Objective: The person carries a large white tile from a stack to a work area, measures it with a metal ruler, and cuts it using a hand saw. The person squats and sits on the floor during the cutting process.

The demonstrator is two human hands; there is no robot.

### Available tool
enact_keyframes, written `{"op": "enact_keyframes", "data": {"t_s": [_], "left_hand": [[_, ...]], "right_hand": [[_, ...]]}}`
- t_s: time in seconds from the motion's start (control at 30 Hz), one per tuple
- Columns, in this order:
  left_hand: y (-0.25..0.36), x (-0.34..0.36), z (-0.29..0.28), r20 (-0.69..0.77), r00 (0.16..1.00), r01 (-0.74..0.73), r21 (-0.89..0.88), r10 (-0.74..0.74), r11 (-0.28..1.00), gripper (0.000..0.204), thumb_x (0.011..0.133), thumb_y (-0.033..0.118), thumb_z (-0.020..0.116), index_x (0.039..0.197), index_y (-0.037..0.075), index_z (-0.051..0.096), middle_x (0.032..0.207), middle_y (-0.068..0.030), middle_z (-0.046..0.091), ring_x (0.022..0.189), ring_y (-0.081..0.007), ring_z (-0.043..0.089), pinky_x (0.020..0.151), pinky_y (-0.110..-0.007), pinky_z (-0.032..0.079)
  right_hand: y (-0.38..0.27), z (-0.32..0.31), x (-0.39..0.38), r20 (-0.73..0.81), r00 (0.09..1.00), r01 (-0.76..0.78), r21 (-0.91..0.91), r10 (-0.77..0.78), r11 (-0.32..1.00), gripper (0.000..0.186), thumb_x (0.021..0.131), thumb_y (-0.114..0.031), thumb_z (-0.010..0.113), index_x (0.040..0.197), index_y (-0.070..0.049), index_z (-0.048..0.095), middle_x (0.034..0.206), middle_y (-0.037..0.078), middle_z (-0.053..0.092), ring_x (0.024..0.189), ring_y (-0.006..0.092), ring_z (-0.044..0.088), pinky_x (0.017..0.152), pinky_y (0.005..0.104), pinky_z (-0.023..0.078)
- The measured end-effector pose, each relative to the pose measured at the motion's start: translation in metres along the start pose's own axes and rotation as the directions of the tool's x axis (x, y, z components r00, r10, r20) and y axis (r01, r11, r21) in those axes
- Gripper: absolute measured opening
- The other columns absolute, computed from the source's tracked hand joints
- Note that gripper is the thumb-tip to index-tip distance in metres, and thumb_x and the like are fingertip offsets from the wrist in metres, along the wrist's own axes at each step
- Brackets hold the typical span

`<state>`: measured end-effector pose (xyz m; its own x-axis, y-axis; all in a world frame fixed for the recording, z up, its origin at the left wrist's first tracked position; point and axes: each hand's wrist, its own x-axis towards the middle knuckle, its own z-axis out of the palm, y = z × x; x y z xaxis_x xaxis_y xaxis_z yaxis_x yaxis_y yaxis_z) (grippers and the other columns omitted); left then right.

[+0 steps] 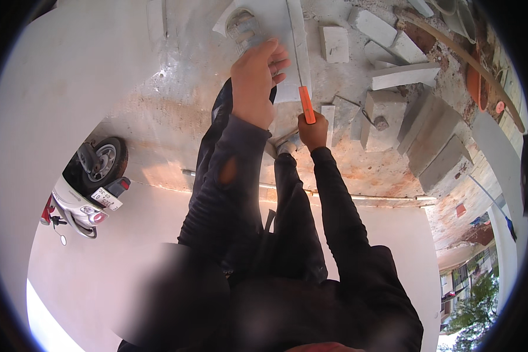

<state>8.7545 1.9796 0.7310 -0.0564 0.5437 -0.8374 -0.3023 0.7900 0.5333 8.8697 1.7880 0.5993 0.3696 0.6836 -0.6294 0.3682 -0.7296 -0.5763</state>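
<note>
My right hand (314, 130) is closed around the orange handle of a saw (307, 105). Its long, thin blade, seen edge-on, runs away from me along a pale grey block (300, 56). Left of the blade, my left hand (257, 79) is raised with its fingers loosely bent and apart, and nothing shows in it. Beyond that hand is a round, dusty grey thing (243, 28) whose kind I cannot make out. My left forearm covers part of my leg, and my shoe (286, 148) shows near the saw handle.
Several pale blocks and cut pieces (385, 117) lie on the dusty floor to the right, among them a lone block (334, 44). A curved brown strip (463, 56) lies at the far right. On the left a motorbike (91, 193) stands by the wall.
</note>
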Motion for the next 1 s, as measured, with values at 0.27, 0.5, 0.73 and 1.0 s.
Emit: {"op": "enact_keyframes", "data": {"t_s": [0.27, 0.5, 0.73, 1.0], "left_hand": [[-0.015, -0.007, -0.014, -0.065, 0.997, 0.032, 0.033, -0.029, 0.999, 0.036, 0.088, 0.031, 0.06, 0.106, 0.0, 0.059, 0.105, -0.012, 0.062, 0.101, -0.0229, 0.06, 0.087, -0.035, 0.044], [-0.02, -0.005, 0.003, -0.038, 0.999, 0.011, 0.072, -0.008, 0.997, 0.037, 0.087, 0.031, 0.061, 0.106, -0.001, 0.058, 0.104, -0.0126, 0.062, 0.101, -0.0237, 0.06, 0.086, -0.035, 0.044], [-0.033, -0.013, -0.001, -0.053, 0.999, 0.009, 0.113, -0.003, 0.994, 0.039, 0.087, 0.031, 0.062, 0.107, -0.002, 0.057, 0.105, -0.0125, 0.061, 0.101, -0.0239, 0.06, 0.086, -0.035, 0.044], [-0.035, -0.008, 0.007, -0.041, 0.999, 0.033, 0.126, -0.028, 0.991, 0.036, 0.087, 0.03, 0.062, 0.106, -0.001, 0.057, 0.106, -0.0116, 0.061, 0.1, -0.0237, 0.06, 0.086, -0.035, 0.044]], "right_hand": [[-0.04, -0.029, -0.082, -0.037, 0.996, -0.072, 0.119, 0.076, 0.99, 0.02, 0.078, -0.013, 0.059, 0.071, 0.005, 0.057, 0.059, 0.022, 0.055, 0.056, 0.0393, 0.057, 0.055, 0.0397, 0.045], [-0.012, -0.015, -0.087, 0.058, 0.998, -0.026, -0.023, 0.027, 0.999, 0.02, 0.079, -0.015, 0.059, 0.075, 0.004, 0.06, 0.068, 0.024, 0.06, 0.065, 0.0417, 0.061, 0.059, 0.042, 0.047], [-0.032, -0.054, -0.093, 0.023, 0.989, -0.15, 0.116, 0.149, 0.982, 0.018, 0.08, -0.014, 0.058, 0.076, 0.004, 0.059, 0.067, 0.023, 0.06, 0.063, 0.0398, 0.062, 0.056, 0.0406, 0.048], [-0.032, -0.031, -0.061, 0.103, 0.994, -0.029, -0.019, 0.031, 0.999, 0.018, 0.078, -0.015, 0.06, 0.076, 0.003, 0.062, 0.069, 0.025, 0.061, 0.065, 0.0422, 0.061, 0.059, 0.0445, 0.048]]}}
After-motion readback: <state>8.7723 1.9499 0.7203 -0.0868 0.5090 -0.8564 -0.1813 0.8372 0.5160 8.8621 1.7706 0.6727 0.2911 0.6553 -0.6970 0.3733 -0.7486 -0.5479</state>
